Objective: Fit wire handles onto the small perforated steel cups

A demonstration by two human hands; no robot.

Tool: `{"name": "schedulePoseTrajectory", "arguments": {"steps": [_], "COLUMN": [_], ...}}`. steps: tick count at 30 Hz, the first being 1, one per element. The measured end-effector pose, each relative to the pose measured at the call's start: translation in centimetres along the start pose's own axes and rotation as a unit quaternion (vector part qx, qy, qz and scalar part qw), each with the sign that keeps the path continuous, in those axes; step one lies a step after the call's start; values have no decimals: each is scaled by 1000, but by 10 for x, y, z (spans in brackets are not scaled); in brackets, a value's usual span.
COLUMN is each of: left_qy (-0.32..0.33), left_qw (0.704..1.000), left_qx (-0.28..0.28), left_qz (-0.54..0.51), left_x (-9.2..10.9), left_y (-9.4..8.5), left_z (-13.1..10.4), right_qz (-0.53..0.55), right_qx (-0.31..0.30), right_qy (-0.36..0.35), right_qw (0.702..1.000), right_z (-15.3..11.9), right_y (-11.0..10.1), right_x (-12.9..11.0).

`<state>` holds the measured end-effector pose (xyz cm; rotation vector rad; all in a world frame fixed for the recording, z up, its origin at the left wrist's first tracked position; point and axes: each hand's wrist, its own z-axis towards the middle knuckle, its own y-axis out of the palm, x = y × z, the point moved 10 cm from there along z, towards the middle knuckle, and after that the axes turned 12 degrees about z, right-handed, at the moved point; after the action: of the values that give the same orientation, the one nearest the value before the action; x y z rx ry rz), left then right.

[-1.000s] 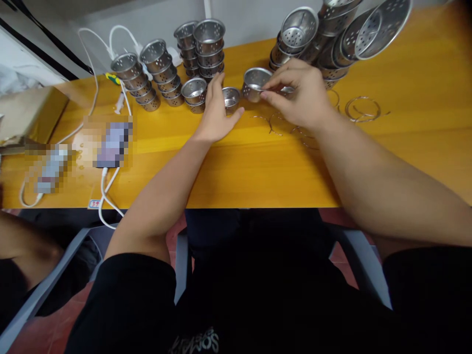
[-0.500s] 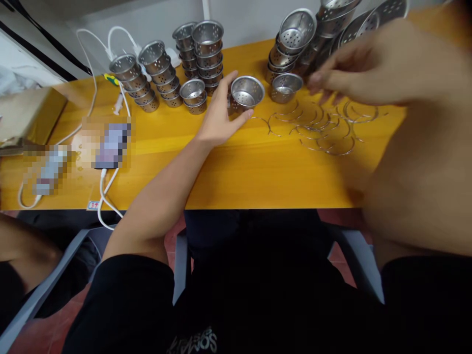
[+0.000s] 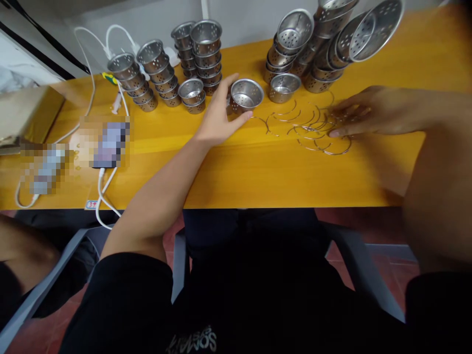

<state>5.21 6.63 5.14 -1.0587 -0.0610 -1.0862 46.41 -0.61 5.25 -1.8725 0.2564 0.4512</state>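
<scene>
My left fingers [image 3: 224,89] curved wide round perforated cup [image 3: 246,96], gripping its side; cup mouth up, on or just over bench [image 3: 258,172], underside hard to make out. My right fingers [image 3: 342,131] partly open, low at wire rings [image 3: 337,153]; blurred, cannot tell if pinching one. Lone cup [image 3: 282,92] between. Tall cup stack [image 3: 332,24] behind, cut off at top. Phone [image 3: 110,145] pixelated.

Shirt [image 3: 258,295] — “SOM…”; label [image 3: 91,204] — “3…” (partial)

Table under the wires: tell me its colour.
The table is yellow-orange, with faint wood grain; it shows best in the head view.
</scene>
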Motion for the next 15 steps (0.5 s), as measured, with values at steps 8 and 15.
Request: {"name": "schedulePoseTrajectory", "arguments": {"steps": [8, 15], "left_qy": [4, -8], "left_qw": [1000, 1000], "left_qx": [-11, -9], "left_qz": [3, -24], "left_x": [-6, -1], "left_y": [2, 2], "left_z": [-1, 0], "right_qz": [10, -89], "right_qx": [-17, -30], "right_qy": [-25, -61], "right_qw": [1000, 994], "right_z": [14, 14], "right_y": [15, 22], "right_x": [-43, -79]}}
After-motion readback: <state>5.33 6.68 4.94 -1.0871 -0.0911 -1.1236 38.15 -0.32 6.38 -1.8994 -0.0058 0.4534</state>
